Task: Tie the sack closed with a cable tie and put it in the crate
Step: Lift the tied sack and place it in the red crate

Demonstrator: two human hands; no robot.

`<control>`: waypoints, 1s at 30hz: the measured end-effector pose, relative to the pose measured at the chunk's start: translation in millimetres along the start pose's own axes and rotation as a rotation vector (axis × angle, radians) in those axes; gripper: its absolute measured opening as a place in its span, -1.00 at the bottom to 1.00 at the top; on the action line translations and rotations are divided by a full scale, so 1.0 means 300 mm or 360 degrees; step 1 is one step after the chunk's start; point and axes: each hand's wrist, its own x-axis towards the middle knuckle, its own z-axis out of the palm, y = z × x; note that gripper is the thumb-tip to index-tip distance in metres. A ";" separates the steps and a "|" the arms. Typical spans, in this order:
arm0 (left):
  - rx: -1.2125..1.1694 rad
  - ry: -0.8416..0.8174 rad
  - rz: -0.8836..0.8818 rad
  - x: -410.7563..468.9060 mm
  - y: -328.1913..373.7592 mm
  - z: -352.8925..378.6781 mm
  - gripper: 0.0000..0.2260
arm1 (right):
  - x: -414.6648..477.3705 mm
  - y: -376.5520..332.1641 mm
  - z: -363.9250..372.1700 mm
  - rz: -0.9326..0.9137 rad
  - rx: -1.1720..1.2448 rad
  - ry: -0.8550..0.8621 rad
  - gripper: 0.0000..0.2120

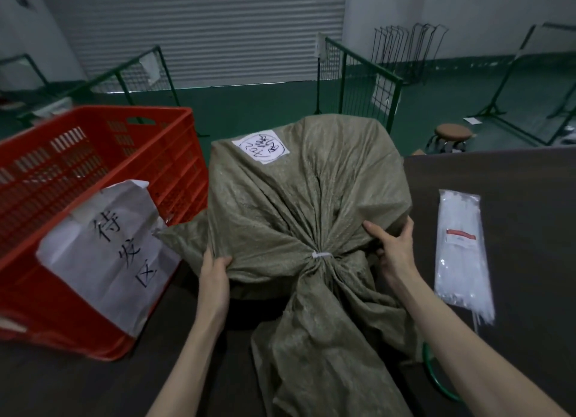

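A bulky olive woven sack [299,198] lies on the dark table, with a white handwritten label on its far end. A white cable tie [321,255] cinches its gathered neck, and the loose mouth fabric trails toward me. My left hand [215,268] grips the sack's cloth at the lower left of the bulge. My right hand [393,245] clutches the sack's right side, fingers spread over the fabric. The red slatted plastic crate [93,180] stands to the left, touching the sack, with a white paper sign taped on its near wall.
A clear bag of white cable ties [461,254] lies on the table [514,180] right of the sack. A green ring [436,382] shows near my right forearm. Beyond the table are green wire fence panels [358,77], a round stool [452,136] and a roller shutter.
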 end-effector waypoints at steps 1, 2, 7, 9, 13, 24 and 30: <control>-0.0002 0.0011 0.0033 0.002 0.015 0.003 -0.58 | -0.001 -0.021 0.010 -0.0041 0.0014 -0.0006 -0.23; -0.0012 0.0018 0.0069 0.004 0.032 0.007 -0.58 | -0.001 -0.043 0.023 -0.0084 0.0021 -0.0010 -0.24; -0.0062 0.0007 0.0258 0.000 0.123 0.024 -0.57 | -0.006 -0.156 0.087 -0.0295 0.0126 -0.0045 -0.30; -0.0071 0.0011 0.0387 -0.001 0.160 0.032 -0.56 | -0.004 -0.192 0.114 -0.0372 0.0135 -0.0049 -0.32; -0.0059 0.0044 0.0583 0.011 0.210 0.030 -0.53 | -0.008 -0.262 0.164 -0.0485 0.0155 -0.0083 -0.34; -0.0305 0.0095 0.0954 0.039 0.343 -0.076 -0.44 | -0.033 -0.389 0.353 -0.0622 0.0386 -0.0391 -0.40; -0.0236 0.0216 0.1192 -0.008 0.408 -0.157 -0.44 | -0.058 -0.400 0.494 -0.0586 0.0472 -0.0581 -0.50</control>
